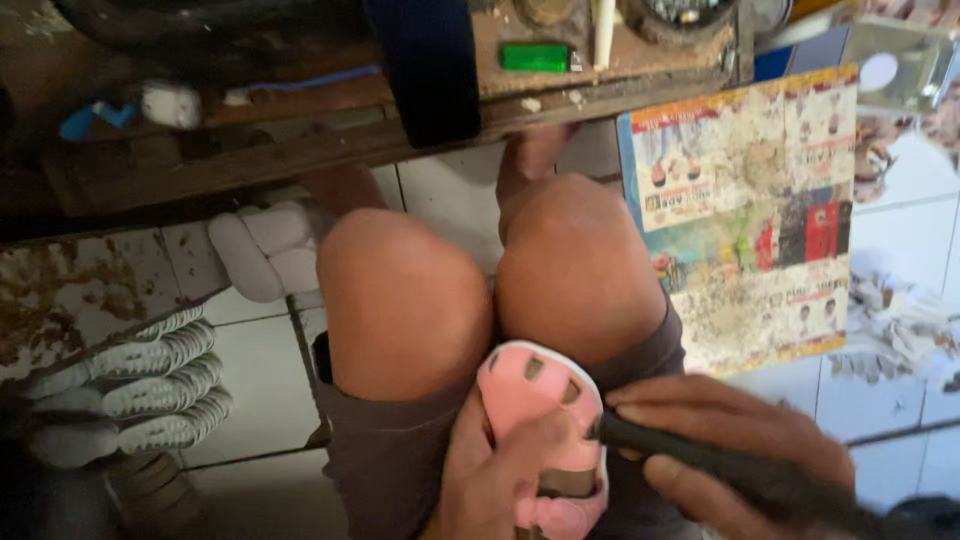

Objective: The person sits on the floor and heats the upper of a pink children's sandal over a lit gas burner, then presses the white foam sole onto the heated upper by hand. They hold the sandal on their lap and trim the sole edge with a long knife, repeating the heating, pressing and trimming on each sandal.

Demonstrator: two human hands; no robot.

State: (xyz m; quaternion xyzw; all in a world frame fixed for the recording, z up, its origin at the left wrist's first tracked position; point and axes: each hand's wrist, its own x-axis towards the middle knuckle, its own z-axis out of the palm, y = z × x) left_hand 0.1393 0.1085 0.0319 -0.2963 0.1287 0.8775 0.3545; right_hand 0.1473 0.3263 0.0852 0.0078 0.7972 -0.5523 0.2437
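My left hand (500, 480) holds a small pink clog-style shoe (535, 400) with oval holes, resting between my knees (490, 280). The thumb presses over the shoe's middle. My right hand (730, 450) grips a dark rod-like tool (720, 468), and its tip touches the shoe's right edge. I sit low on the floor, wearing dark shorts.
A low worn wooden bench (300, 130) crosses the top, carrying a green lighter (535, 57) and small items. Several white shoe soles (150, 385) lie stacked at left. A stained printed cardboard sheet (750, 210) lies on the white tiled floor (900, 400) at right, with scraps beside it.
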